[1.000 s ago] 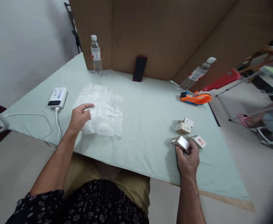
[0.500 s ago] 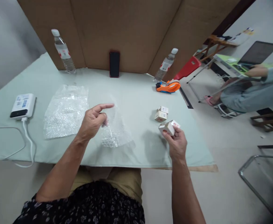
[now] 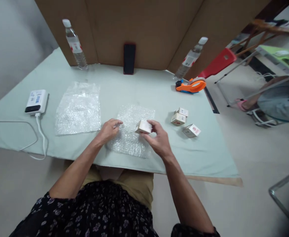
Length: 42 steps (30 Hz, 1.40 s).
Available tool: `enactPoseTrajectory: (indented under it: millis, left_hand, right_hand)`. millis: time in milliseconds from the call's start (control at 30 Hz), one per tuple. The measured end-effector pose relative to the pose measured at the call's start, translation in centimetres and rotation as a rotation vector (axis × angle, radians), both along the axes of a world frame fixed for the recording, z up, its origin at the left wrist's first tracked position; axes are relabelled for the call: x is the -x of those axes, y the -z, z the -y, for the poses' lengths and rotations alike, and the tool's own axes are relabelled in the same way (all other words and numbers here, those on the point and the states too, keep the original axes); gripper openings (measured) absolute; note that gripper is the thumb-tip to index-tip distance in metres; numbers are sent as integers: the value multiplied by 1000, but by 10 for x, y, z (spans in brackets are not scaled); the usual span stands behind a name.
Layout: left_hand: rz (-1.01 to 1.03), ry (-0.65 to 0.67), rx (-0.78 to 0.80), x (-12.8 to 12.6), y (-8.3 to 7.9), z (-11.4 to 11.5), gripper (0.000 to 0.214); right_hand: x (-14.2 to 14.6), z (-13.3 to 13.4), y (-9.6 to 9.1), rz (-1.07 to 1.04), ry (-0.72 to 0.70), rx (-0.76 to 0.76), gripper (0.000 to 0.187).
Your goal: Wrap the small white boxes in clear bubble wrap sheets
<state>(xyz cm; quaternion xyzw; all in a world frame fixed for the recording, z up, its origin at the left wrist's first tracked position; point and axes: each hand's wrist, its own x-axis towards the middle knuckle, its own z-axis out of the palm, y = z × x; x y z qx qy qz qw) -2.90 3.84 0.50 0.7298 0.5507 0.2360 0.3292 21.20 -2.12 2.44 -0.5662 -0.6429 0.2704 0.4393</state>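
My right hand (image 3: 160, 140) grips a small white and tan cardboard box (image 3: 143, 127) between thumb and fingers, over a sheet of bubble wrap (image 3: 132, 144) on the table. At the left edge of that sheet is my left hand (image 3: 110, 129), its index finger stretched out and nothing visibly held; the other fingers are partly hidden. To the right, two similar boxes (image 3: 178, 119) stand against each other, and another small box (image 3: 191, 130) sits apart, turned at an angle.
More bubble wrap (image 3: 79, 110) lies to the left, beside a white power bank (image 3: 37, 102) with a cable. Along the cardboard screen (image 3: 144, 33) stand two water bottles (image 3: 76, 49) and a phone (image 3: 129, 58). An orange tape dispenser (image 3: 191, 86) is at the back right. Another person's legs show beyond.
The bubble wrap sheet by my left hand has gone from bunched to spread flat. My right hand has moved left with one box; another box now rests on the table at right.
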Motion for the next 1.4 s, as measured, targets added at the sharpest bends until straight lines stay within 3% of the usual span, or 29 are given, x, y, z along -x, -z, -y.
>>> enactPoseTrajectory:
  millis: [100, 200, 500, 600, 700, 767, 867, 967, 1100, 1233, 1400]
  left_hand:
    - [-96, 16, -46, 0, 2, 2, 38]
    - [-156, 30, -91, 0, 6, 6, 36]
    - [-187, 73, -151, 1, 13, 6, 38]
    - [-227, 28, -179, 0, 7, 13, 39]
    - [-293, -21, -305, 3, -4, 34, 41]
    - [-327, 93, -362, 9, -13, 52, 45]
    - [-378, 371, -319, 18, -19, 77, 52]
    - [-415, 448, -295, 21, -16, 88, 51]
    - [-319, 342, -395, 12, -7, 82, 23]
    - [-142, 196, -381, 3, -10, 64, 15]
    - [-62, 144, -311, -12, -21, 37, 16]
  right_hand:
    - [20, -15, 23, 135, -101, 61, 44]
    - [24, -20, 32, 244, -153, 90, 43]
    - [18, -26, 30, 308, -212, 92, 45]
    - [20, -28, 34, 335, -212, 76, 45]
    - [18, -23, 33, 349, -196, 21, 51]
    - [13, -11, 27, 367, -179, -72, 57]
    - [6, 18, 15, 445, -225, -191, 57]
    - [7, 48, 11, 616, -379, -197, 48]
    - [19, 61, 19, 734, -361, -266, 18]
    - [25, 45, 12, 605, -187, -296, 15]
    - [21, 13, -2, 491, -92, -193, 13]
